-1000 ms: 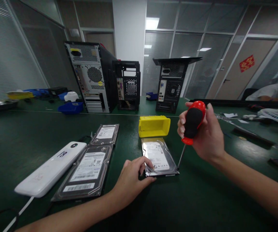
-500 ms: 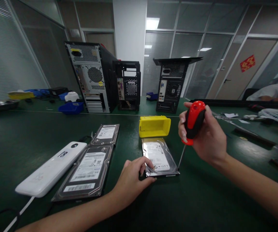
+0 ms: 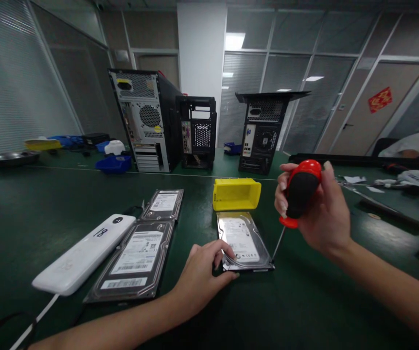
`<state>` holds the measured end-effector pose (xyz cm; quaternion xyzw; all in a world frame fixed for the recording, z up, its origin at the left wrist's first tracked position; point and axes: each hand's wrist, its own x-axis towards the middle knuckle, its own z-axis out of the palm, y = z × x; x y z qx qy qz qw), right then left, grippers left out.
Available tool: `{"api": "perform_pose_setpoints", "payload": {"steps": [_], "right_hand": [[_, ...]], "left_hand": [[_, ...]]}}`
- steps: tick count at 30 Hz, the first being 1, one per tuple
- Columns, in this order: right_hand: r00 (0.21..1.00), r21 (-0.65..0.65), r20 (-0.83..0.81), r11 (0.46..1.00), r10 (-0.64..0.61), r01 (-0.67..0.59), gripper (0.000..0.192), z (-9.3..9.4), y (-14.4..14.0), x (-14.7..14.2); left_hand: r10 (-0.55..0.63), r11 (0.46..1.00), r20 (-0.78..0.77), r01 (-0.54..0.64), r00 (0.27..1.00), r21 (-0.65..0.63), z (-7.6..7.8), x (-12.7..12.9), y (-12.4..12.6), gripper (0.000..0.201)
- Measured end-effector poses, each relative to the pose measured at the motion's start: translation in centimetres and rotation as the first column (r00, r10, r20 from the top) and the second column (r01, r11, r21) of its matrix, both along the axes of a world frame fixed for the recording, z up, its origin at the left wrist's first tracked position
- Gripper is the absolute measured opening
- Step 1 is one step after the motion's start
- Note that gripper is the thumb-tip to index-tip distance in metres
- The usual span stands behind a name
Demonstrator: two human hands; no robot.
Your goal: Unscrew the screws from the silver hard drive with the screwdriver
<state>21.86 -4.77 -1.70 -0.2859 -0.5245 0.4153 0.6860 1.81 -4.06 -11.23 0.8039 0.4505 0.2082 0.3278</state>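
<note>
A silver hard drive (image 3: pixel 241 239) with a white label lies flat on the green table (image 3: pixel 304 301) in front of me. My left hand (image 3: pixel 204 274) presses on its near left corner and holds it still. My right hand (image 3: pixel 317 209) grips the red and black handle of a screwdriver (image 3: pixel 297 194). The thin shaft slants down to the drive's near right corner, where the tip rests. A yellow bin (image 3: pixel 236 193) lies on its side just behind the drive.
Two more hard drives (image 3: pixel 136 257) (image 3: pixel 165 203) lie to the left, beside a white oblong device (image 3: pixel 85 253) with a cable. Three computer cases (image 3: pixel 147 126) (image 3: pixel 199 131) (image 3: pixel 262 131) stand at the back. Blue trays (image 3: pixel 114 163) sit far left. Another person's sleeve (image 3: pixel 413 146) shows far right.
The view has shifted slightly, so everything sits a little lower and to the right. My hands, the screwdriver and the drive keep the same arrangement.
</note>
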Motion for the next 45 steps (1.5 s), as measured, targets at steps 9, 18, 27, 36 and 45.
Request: {"api": "perform_pose_setpoints", "payload": {"steps": [9, 18, 27, 36, 45], "right_hand": [[0.994, 0.011, 0.062, 0.996, -0.093, 0.092, 0.020, 0.30, -0.02, -0.16], [0.994, 0.003, 0.000, 0.994, -0.106, 0.106, 0.023, 0.33, 0.12, 0.07], [0.995, -0.016, -0.013, 0.995, -0.102, 0.102, 0.018, 0.45, 0.32, 0.29], [0.999, -0.042, -0.010, 0.998, -0.038, 0.038, 0.017, 0.73, 0.11, 0.18], [0.997, -0.075, -0.045, 0.996, -0.056, 0.053, 0.018, 0.79, 0.09, 0.24]], "left_hand": [[-0.004, 1.000, -0.018, 0.004, 1.000, 0.009, 0.24, 0.18, 0.12, 0.021], [-0.011, 1.000, -0.018, 0.012, 1.000, 0.007, -0.05, -0.05, 0.19, 0.023], [-0.015, 1.000, -0.027, 0.016, 1.000, 0.010, -0.22, 0.04, 0.30, 0.024], [-0.017, 1.000, -0.009, 0.017, 1.000, 0.003, 0.02, 0.01, 0.20, 0.022], [-0.018, 1.000, -0.001, 0.018, 1.000, -0.012, 0.05, -0.07, 0.26, 0.023]]}}
